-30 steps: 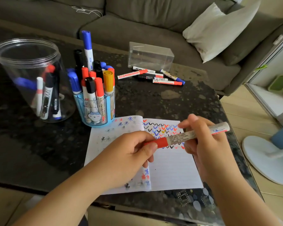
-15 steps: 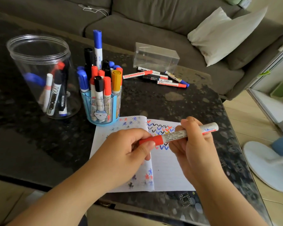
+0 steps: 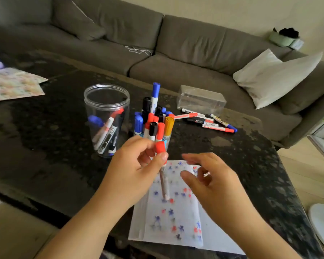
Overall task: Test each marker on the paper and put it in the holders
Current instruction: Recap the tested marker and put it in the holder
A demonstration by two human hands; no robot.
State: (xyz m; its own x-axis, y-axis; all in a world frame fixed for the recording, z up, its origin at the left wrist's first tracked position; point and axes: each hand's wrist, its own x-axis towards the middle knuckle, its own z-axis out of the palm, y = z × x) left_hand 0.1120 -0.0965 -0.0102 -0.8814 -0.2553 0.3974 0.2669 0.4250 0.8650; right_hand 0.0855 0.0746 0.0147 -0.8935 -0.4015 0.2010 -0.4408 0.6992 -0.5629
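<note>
Jar (image 3: 106,101) left of holder (image 3: 166,143), notebook (image 3: 174,221) seemingly before.

You see a desk (image 3: 232,146) of dark speckled stone, polished and glossy with pale reflections; the round jar (image 3: 107,113) and the rectangular box (image 3: 201,100) are clear, shiny plastic; the markers' caps (image 3: 169,125) are smooth coloured plastic, and the red-capped marker (image 3: 160,147) in your left hand looks the same; the notebook (image 3: 176,217) is matt white paper, ink-blotted; the sofa (image 3: 195,43) is matt woven grey cloth; the pillow (image 3: 275,75) is soft off-white cloth.
</note>
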